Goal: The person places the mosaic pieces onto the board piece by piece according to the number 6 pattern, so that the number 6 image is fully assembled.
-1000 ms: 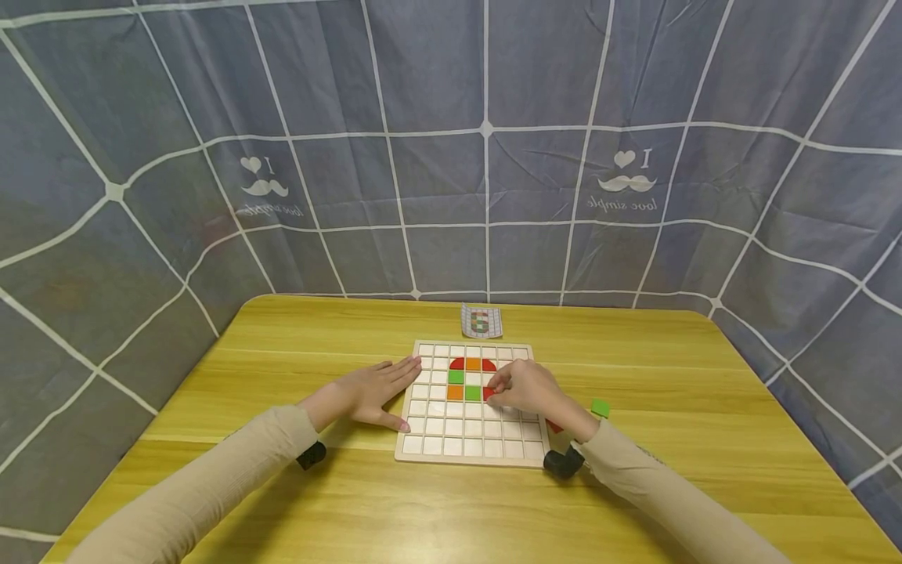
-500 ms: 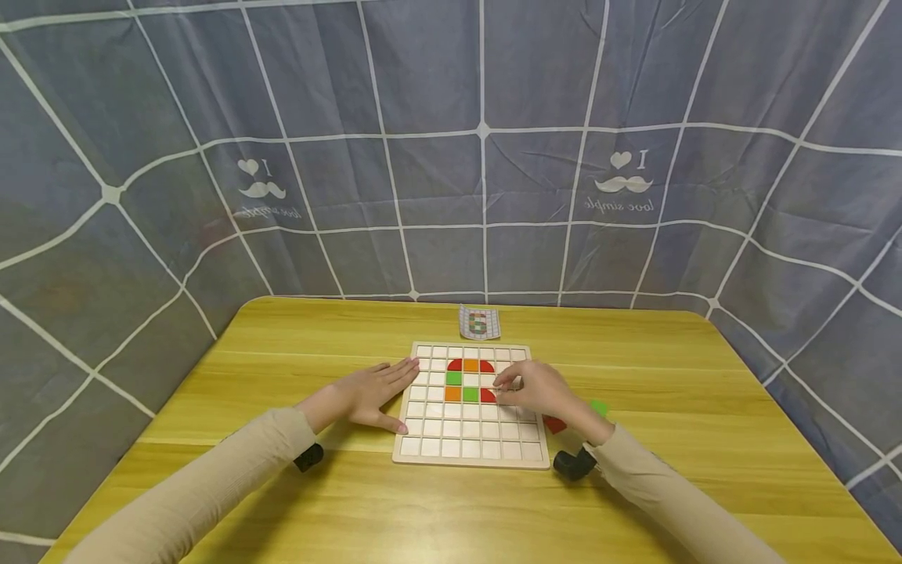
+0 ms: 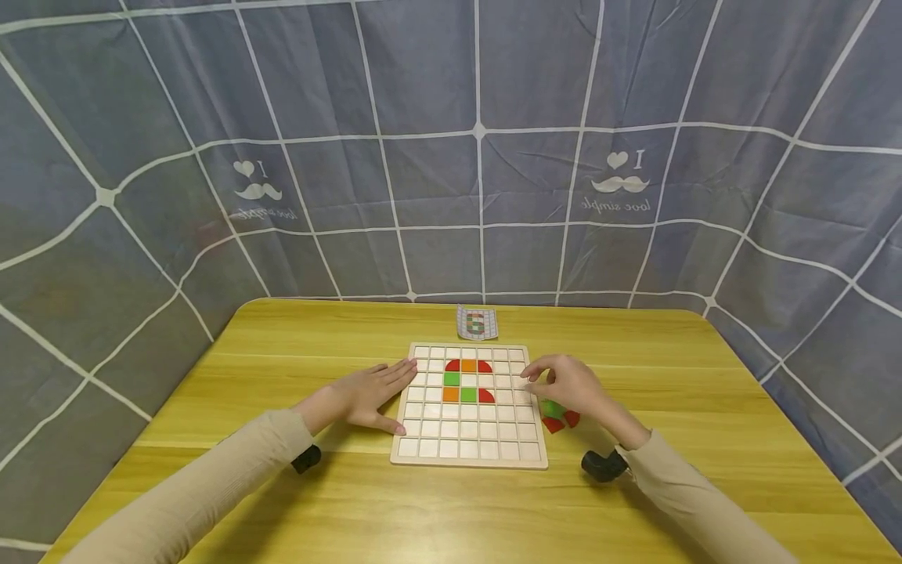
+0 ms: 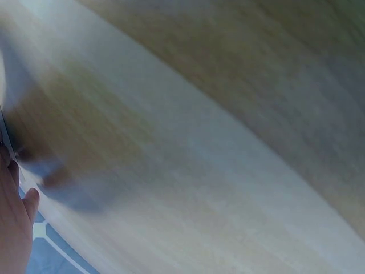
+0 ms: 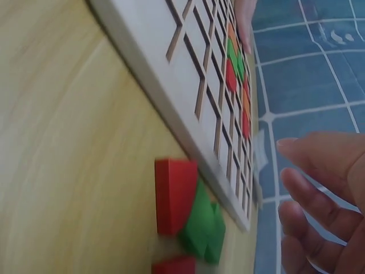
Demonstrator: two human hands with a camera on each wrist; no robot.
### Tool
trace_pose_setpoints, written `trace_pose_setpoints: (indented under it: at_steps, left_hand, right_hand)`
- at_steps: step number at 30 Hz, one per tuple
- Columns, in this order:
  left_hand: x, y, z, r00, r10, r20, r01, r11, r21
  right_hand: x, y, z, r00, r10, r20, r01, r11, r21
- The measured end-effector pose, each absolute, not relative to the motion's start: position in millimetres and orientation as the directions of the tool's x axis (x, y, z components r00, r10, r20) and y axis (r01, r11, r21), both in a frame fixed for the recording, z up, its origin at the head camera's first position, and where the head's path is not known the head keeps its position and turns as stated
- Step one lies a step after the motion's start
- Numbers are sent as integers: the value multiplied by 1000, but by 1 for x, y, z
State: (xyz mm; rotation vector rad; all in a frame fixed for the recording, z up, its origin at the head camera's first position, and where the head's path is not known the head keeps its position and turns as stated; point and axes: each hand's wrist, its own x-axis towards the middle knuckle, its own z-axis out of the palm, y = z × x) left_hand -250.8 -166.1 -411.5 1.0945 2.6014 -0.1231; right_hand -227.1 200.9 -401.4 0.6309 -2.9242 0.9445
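A pale wooden grid board (image 3: 468, 462) lies on the table, with several coloured tiles set in its upper middle. These include an orange square (image 3: 468, 366), a green square (image 3: 452, 379) and a red rounded tile (image 3: 486, 396). My left hand (image 3: 369, 396) rests flat with spread fingers at the board's left edge. Over the right edge is my right hand (image 3: 569, 387), fingers loosely bent, with nothing between them in the right wrist view. Just below it, beside the board, lie loose green tiles (image 5: 202, 225) and red tiles (image 5: 175, 197).
A small printed card (image 3: 476, 323) with a coloured grid pattern lies behind the board. Around it extends the wooden table (image 3: 338, 501). A grey curtain with white lines (image 3: 437, 180) hangs behind and at both sides.
My right hand has let go of the red rounded tile, which sits in the grid, and has moved right to the board's edge. My left hand has stayed put.
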Motion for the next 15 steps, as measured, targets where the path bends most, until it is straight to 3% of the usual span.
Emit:
trace_pose_setpoints:
  at_steps: [15]
  left_hand:
    - [-252,-167,-415,-658,691,-300,718,695,27]
  right_hand:
    - [-224,238,-406,-929,-343,141,-363,764,-534]
